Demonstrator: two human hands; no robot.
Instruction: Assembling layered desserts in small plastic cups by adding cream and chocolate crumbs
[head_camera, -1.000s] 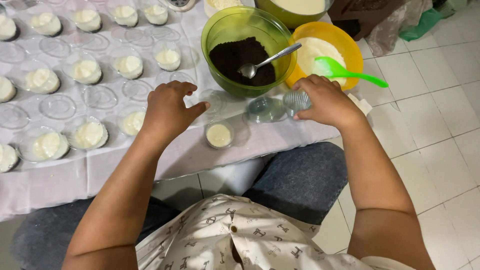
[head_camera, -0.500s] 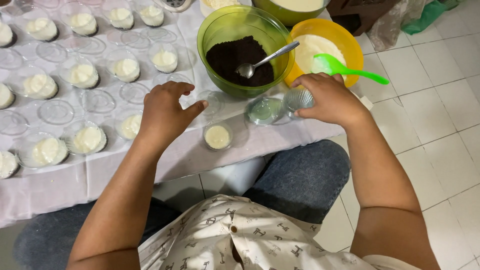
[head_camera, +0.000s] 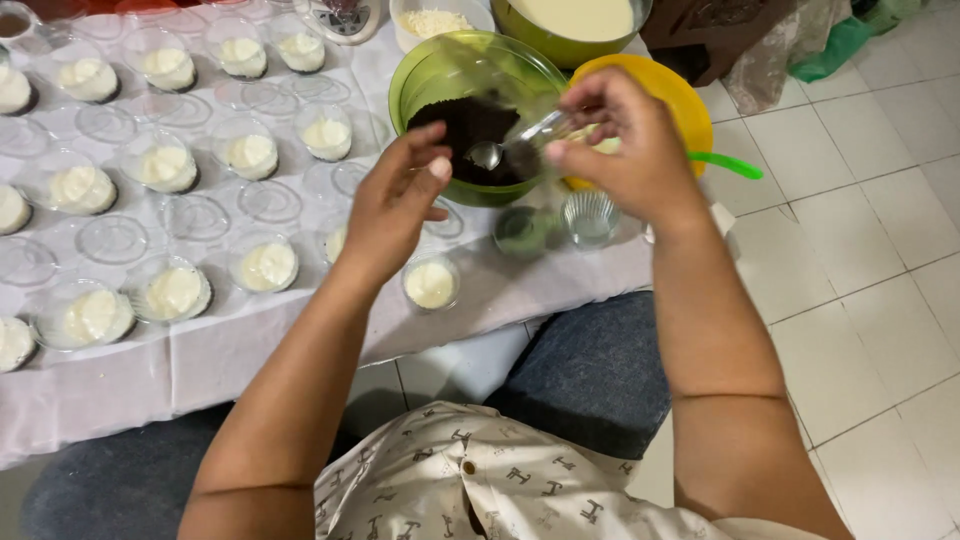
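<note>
Head view, looking straight down, and both hands are up over the green bowl (head_camera: 430, 85) with its dark crumbs inside. Right hand (head_camera: 625, 150) has its thumb and fingers pinched on a clear plastic cup (head_camera: 540, 135), tipped on its side just above the bowl's near rim, so that grip is closed on the cup. A metal spoon (head_camera: 487, 155) sits with its bowl on the crumbs right beside the cup's mouth. Left hand (head_camera: 400, 200) hovers at the bowl's near-left edge, fingers loosely curled and thumb out, holding nothing (its fingertips sit close to the spoon, but whether they touch it I cannot tell). Behind the right hand there's a yellow bowl (head_camera: 685, 100), touching the green one, with a green plastic handle (head_camera: 725, 165) poking out to the right. Below the hands, on the white-covered surface (head_camera: 150, 385), an empty clear cup (head_camera: 590, 215) stands upright near the edge, a greenish-looking one (head_camera: 522, 230) just beside it, and a cup filled with cream (head_camera: 430, 283) stands nearer the left wrist. Off to the left, rows of cream-filled cups (head_camera: 170, 292) alternate with clear round lids (head_camera: 112, 238). At the far edge a large bowl of pale cream (head_camera: 575, 20) is cut off by the frame
</note>
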